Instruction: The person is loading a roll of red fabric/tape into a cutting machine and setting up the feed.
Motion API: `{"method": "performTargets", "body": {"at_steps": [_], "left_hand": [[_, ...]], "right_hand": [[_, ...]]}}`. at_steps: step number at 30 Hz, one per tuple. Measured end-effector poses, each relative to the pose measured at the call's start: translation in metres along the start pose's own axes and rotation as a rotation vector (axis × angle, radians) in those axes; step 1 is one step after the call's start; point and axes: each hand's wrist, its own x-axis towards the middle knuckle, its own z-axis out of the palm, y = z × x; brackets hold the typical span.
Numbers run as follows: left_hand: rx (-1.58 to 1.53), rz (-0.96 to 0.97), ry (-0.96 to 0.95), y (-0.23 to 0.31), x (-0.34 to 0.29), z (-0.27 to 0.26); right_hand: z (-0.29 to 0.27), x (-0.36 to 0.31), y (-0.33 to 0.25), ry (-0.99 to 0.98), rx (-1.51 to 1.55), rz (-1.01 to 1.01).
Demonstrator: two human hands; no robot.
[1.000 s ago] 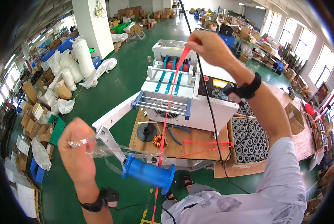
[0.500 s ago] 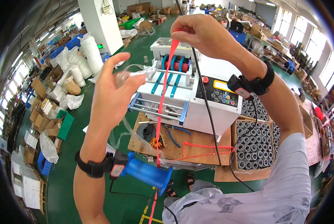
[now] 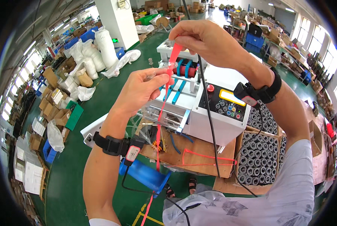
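Note:
My right hand (image 3: 204,39) is raised above a white tabletop machine (image 3: 213,130). Its fingers pinch the upper end of a red ribbon (image 3: 159,132), which hangs down past the machine's front. My left hand (image 3: 140,90) sits a little lower and to the left, closed on a clear plastic strip (image 3: 171,65). That strip meets the ribbon just under my right hand; whether the left fingers also grip the ribbon is hard to tell. Lower down, the ribbon passes by a blue spool (image 3: 147,177). Behind my hands, the machine has a dark red roller (image 3: 189,71) with blue bands.
A black cable (image 3: 210,124) hangs in front of the machine's control panel (image 3: 225,101). Pliers (image 3: 175,142) and a loose length of red ribbon lie on the wooden table (image 3: 206,171). Cardboard boxes (image 3: 239,150) of grey ring-shaped parts stand to the right.
My left hand has moved right and its fingers have closed, bringing the clear strip against the red ribbon. My right hand still pinches the ribbon's top. The view has shifted slightly.

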Motion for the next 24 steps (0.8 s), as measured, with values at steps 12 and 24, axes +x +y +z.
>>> {"method": "performTargets", "body": {"at_steps": [12, 24], "left_hand": [[0.030, 0.166, 0.143, 0.015, -0.034, -0.009], [0.095, 0.021, 0.379, -0.005, -0.302, -0.091]], "right_hand": [[0.062, -0.037, -0.025, -0.276, 0.319, 0.174], [0.113, -0.052, -0.056, -0.185, 0.212, 0.370]]}}
